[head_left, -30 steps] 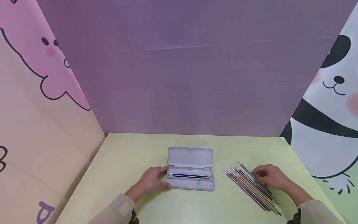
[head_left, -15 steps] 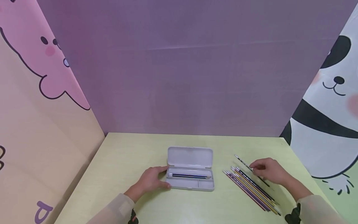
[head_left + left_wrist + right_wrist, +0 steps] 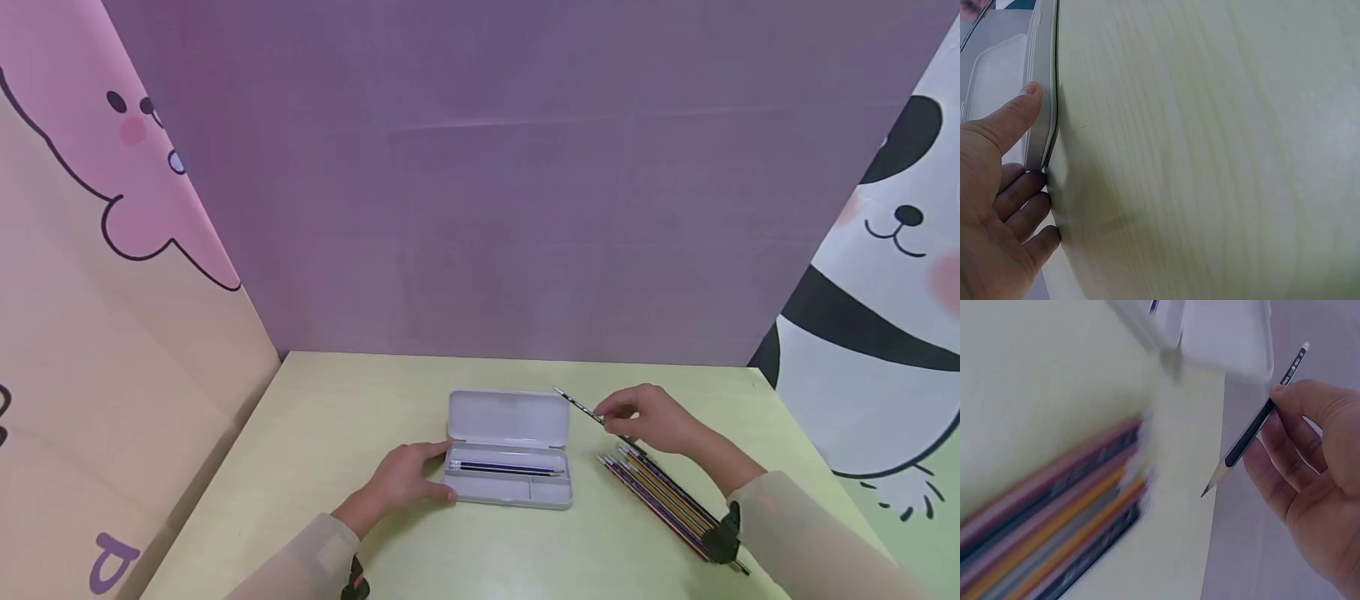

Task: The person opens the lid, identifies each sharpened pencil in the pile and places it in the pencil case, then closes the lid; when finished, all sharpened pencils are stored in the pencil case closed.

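One dark pencil [image 3: 579,406] is pinched in the right hand [image 3: 648,419], fingertips [image 3: 1282,395] clamped near the eraser end, thumb side hidden in the wrist view. Eraser end [image 3: 1303,346] sticks out just past the fingers toward the pencil case lid [image 3: 507,417]; sharpened tip [image 3: 1207,490] hangs below the fingers, off the table (clear gap under it in the right wrist view). Pencil is tilted, not flat.

Left hand [image 3: 401,482] rests against the left end of the open pencil case [image 3: 510,481], thumb [image 3: 1015,117] lying straight along the case's edge, other fingers [image 3: 1025,209] loosely bent and touching its lower corner and the table [image 3: 337,417]. Grip is light, more pressing than clamping.

Inside the case, well apart from both sets of fingers, lies another dark pencil [image 3: 504,469] in the long compartment. A row of loose pencils [image 3: 663,498] lies on the table just below and behind the right fingers, not touched (blurred in the right wrist view).
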Motion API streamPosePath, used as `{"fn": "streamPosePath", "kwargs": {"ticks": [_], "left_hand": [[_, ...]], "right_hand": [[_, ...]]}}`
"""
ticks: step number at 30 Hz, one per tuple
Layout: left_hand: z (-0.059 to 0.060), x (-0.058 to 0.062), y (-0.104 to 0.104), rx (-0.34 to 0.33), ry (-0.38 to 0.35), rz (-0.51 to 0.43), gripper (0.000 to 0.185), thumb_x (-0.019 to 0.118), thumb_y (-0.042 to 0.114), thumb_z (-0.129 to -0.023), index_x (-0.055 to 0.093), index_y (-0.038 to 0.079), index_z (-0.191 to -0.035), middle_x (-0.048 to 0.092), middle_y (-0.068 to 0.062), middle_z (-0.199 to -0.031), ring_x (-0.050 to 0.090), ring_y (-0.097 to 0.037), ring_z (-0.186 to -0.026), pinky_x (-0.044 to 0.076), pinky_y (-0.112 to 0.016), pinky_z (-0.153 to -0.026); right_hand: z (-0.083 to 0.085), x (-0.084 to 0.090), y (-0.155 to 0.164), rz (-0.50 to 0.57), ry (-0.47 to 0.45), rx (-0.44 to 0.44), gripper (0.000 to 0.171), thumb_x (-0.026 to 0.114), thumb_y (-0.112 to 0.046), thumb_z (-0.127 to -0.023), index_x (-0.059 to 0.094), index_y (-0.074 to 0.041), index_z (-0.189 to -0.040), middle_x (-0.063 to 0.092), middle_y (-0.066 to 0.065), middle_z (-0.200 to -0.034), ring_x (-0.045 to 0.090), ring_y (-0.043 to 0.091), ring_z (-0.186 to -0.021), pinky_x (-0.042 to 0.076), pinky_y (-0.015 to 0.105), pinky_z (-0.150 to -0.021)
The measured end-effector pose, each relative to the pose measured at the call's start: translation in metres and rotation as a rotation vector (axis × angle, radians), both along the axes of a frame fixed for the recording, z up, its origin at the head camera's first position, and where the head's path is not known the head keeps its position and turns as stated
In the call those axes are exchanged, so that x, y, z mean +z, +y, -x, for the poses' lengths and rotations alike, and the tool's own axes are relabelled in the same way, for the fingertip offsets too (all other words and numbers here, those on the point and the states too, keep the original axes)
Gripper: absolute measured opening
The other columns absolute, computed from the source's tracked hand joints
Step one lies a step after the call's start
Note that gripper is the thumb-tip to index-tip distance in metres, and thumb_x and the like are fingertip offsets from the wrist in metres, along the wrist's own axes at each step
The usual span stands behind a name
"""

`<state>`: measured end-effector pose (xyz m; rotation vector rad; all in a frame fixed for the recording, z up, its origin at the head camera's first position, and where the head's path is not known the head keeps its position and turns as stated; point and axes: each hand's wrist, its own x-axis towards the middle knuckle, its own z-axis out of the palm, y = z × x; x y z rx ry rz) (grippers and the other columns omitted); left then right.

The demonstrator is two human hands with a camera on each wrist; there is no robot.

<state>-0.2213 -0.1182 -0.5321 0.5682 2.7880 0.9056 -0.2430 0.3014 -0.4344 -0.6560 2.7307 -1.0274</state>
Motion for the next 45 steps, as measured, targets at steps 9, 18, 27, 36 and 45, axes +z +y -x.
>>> {"fn": "streamPosePath", "kwargs": {"ticks": [9, 18, 27, 36, 45], "left_hand": [[0.001, 0.000, 0.000, 0.008, -0.007, -0.005, 0.089, 0.092, 0.044, -0.073, 0.056, 0.010, -0.148, 0.060, -0.012, -0.147, 0.054, -0.037, -0.137, 0.045, -0.055, -0.112], [-0.002, 0.002, 0.000, 0.011, -0.011, 0.007, 0.088, 0.092, 0.043, -0.073, 0.057, 0.011, -0.147, 0.060, -0.011, -0.147, 0.055, -0.036, -0.136, 0.047, -0.054, -0.111], [-0.001, 0.000, -0.002, 0.011, -0.005, 0.006, 0.088, 0.092, 0.044, -0.073, 0.057, 0.012, -0.147, 0.061, -0.011, -0.146, 0.056, -0.036, -0.135, 0.047, -0.054, -0.110], [-0.002, -0.001, 0.000, 0.017, -0.018, -0.011, 0.088, 0.092, 0.044, -0.074, 0.056, 0.011, -0.148, 0.059, -0.011, -0.148, 0.054, -0.036, -0.137, 0.046, -0.054, -0.112], [-0.003, 0.001, 0.002, 0.031, -0.034, -0.007, 0.089, 0.092, 0.043, -0.074, 0.056, 0.012, -0.149, 0.059, -0.011, -0.148, 0.054, -0.036, -0.138, 0.046, -0.054, -0.112]], "right_hand": [[0.022, -0.009, -0.071, 0.027, 0.056, 0.133, 0.018, 0.073, -0.006, -0.094, 0.079, -0.008, -0.111, 0.077, 0.005, -0.107, 0.070, 0.015, -0.093, 0.060, 0.028, -0.079], [0.030, -0.036, -0.108, 0.005, 0.003, 0.175, 0.016, 0.074, -0.003, -0.092, 0.080, -0.010, -0.105, 0.076, -0.001, -0.098, 0.068, 0.007, -0.085, 0.059, 0.024, -0.077], [0.029, -0.053, -0.130, -0.041, 0.042, 0.229, 0.015, 0.078, -0.001, -0.087, 0.081, -0.010, -0.097, 0.078, -0.001, -0.090, 0.068, 0.005, -0.082, 0.059, 0.022, -0.075], [0.024, -0.058, -0.139, -0.163, 0.102, 0.182, 0.015, 0.082, -0.003, -0.083, 0.081, -0.017, -0.087, 0.077, -0.006, -0.082, 0.066, 0.004, -0.077, 0.057, 0.025, -0.072], [0.012, -0.064, -0.144, -0.212, 0.183, 0.150, 0.012, 0.083, -0.006, -0.083, 0.080, -0.018, -0.083, 0.075, -0.010, -0.079, 0.065, 0.003, -0.074, 0.057, 0.025, -0.070]]}}
